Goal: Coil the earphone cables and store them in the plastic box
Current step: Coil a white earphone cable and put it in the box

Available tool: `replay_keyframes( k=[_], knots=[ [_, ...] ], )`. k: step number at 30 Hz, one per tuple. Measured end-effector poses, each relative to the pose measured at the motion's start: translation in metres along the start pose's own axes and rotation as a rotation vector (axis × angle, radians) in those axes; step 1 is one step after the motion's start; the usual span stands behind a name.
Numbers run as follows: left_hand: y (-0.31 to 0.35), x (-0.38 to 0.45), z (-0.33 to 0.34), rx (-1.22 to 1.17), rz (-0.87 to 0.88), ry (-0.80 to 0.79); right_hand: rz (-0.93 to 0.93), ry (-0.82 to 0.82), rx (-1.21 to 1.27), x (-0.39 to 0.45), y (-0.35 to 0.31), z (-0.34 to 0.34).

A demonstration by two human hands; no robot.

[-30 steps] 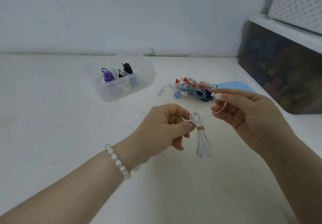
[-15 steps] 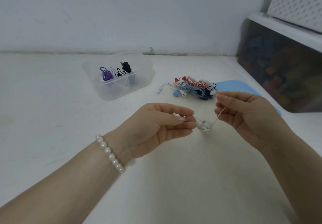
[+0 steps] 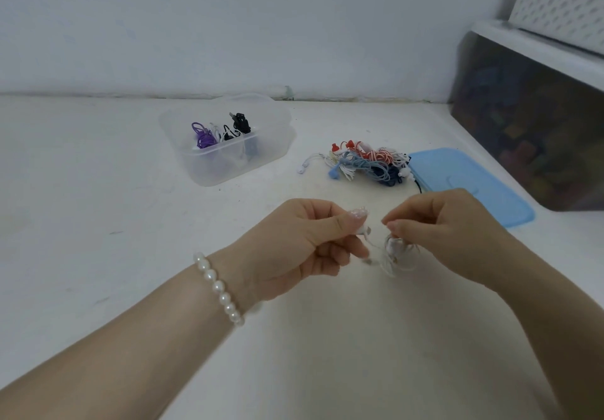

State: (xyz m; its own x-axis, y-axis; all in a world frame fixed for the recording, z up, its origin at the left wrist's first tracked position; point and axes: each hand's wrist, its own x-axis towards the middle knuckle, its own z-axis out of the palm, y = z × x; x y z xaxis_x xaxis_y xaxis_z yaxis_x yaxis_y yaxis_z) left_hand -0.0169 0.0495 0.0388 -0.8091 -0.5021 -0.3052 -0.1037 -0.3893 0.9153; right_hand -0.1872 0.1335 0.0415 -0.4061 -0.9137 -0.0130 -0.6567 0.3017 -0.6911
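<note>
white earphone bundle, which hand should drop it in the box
Probably left: the left hand is on the plastic box's side, but the right hand holds the white earphone bundle, so pass it over first.

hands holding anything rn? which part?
Both hold one white earphone cable: left hand pinches a loose end, right hand pinches the top of the coiled bundle, which hangs below its fingers.

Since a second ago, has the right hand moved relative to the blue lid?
Yes. The right hand has come in toward the left hand, away from the blue lid, and now pinches the white earphone bundle from above.
</note>
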Motion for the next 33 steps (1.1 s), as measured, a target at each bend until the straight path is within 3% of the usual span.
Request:
replay_keyframes(
  k=[2,4,6,8,16,18,21,23,26,33],
  knots=[
    [-0.003,0.002,0.001,-0.001,0.01,0.027,-0.037,-0.027,-0.076,-0.001,0.0,0.001],
    [-0.004,0.004,0.001,-0.04,0.018,0.048,-0.145,0.091,-0.08,-0.002,-0.003,0.001],
    [-0.005,0.005,0.0,-0.085,0.02,0.063,-0.282,0.213,0.065,-0.005,-0.009,-0.001],
    [-0.005,0.006,-0.001,-0.133,0.021,0.064,-0.374,0.178,0.233,-0.009,-0.016,-0.001],
    [0.005,0.002,-0.008,-0.121,0.042,-0.006,-0.457,0.161,0.254,-0.012,-0.019,0.017],
    [0.014,-0.001,-0.018,-0.02,0.103,0.049,-0.372,0.184,0.453,-0.012,-0.02,0.016],
    [0.028,0.0,-0.049,0.36,0.294,0.374,-0.244,0.156,0.812,-0.008,-0.017,0.01],
    [0.034,0.0,-0.069,0.526,0.328,0.503,-0.192,0.139,0.982,-0.005,-0.014,0.005],
    [0.033,0.0,-0.08,0.669,0.241,0.461,-0.16,0.169,1.068,-0.004,-0.014,0.0],
    [0.021,0.004,-0.067,0.949,0.095,0.247,-0.194,0.211,0.822,-0.005,-0.014,0.006]
  ],
)
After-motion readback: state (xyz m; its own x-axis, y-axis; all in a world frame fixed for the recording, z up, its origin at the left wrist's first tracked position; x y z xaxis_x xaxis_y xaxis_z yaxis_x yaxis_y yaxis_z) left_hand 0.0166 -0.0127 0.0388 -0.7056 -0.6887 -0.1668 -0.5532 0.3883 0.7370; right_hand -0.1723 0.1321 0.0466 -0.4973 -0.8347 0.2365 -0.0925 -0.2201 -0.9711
